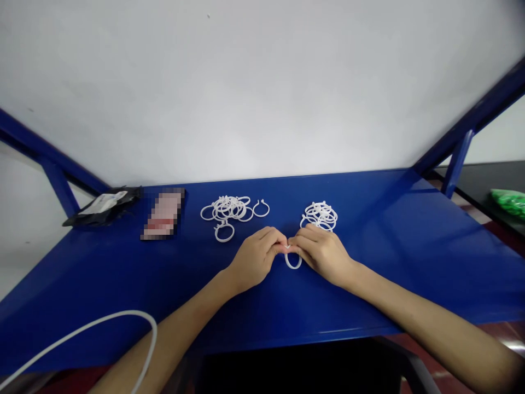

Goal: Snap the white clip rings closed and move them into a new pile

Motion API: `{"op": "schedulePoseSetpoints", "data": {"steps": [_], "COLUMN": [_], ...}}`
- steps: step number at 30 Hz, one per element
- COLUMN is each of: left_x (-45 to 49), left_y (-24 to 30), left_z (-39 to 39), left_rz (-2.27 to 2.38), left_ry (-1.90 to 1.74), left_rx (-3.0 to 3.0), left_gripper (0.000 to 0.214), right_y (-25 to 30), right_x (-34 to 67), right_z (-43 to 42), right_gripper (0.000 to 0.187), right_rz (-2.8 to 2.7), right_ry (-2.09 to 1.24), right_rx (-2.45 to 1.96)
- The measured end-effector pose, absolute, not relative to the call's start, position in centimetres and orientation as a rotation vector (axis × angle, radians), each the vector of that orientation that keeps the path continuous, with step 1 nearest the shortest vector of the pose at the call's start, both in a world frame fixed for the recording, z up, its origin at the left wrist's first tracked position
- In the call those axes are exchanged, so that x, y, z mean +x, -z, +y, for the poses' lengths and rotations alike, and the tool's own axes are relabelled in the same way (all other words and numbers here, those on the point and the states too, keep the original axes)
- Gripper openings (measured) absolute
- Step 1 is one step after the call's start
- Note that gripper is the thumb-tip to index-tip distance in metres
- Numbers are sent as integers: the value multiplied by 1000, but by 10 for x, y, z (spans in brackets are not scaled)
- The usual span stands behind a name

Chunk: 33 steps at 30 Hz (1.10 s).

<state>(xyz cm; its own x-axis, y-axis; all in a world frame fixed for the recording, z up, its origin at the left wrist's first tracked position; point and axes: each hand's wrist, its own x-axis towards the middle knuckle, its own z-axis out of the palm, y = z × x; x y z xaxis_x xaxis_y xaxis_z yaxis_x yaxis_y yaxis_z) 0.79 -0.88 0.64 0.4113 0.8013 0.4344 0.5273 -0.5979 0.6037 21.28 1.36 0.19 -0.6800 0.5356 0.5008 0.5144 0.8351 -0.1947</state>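
Note:
Between my two hands is a white plastic ring (pixel 293 266), its loop hanging down toward me and its top pinched by the fingertips. My left hand (pixel 256 257) is closed on the ring's left end, and my right hand (pixel 324 251) is closed on its right end. The fingers hide most of the joint where the ends meet. Behind my right hand lies a small pile of white rings (pixel 321 213). A larger pile of similar rings (pixel 229 208) sits further left. One open ring (pixel 261 208) lies at that pile's right, and another ring (pixel 224 232) in front of it.
A blue table (pixel 246 323) carries everything, against a pale wall. At the left are a pixelated flat object (pixel 164 213) and a black plastic packet (pixel 104 208). A white cable (pixel 135 313) loops across the lower left. Blue frame bars (pixel 459 164) rise at both sides.

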Motion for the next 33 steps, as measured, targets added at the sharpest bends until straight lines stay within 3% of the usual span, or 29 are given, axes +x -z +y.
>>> {"op": "schedulePoseSetpoints", "data": {"steps": [5, 13, 20, 28, 33], "left_x": [3, -1, 4, 1, -1], "left_y": [-11, -14, -9, -12, -4], "left_z": [-6, -3, -6, -8, -2], "left_rz": [1099, 1065, 1107, 1011, 1172], "left_ry": [-943, -814, -930, -887, -884], "left_rx": [2138, 1949, 2010, 2031, 2176], "left_gripper": [19, 18, 18, 26, 23], "right_y": [-5, -7, -9, -13, -18], "right_x": [214, 215, 218, 210, 216], "right_z": [14, 14, 17, 5, 12], "right_gripper": [35, 41, 31, 35, 31], "right_rz": [-2437, -2499, -2382, -2504, -2479], "right_ry": [-153, -32, -206, 159, 158], "right_rx": [-776, -749, -800, -676, -771]}}
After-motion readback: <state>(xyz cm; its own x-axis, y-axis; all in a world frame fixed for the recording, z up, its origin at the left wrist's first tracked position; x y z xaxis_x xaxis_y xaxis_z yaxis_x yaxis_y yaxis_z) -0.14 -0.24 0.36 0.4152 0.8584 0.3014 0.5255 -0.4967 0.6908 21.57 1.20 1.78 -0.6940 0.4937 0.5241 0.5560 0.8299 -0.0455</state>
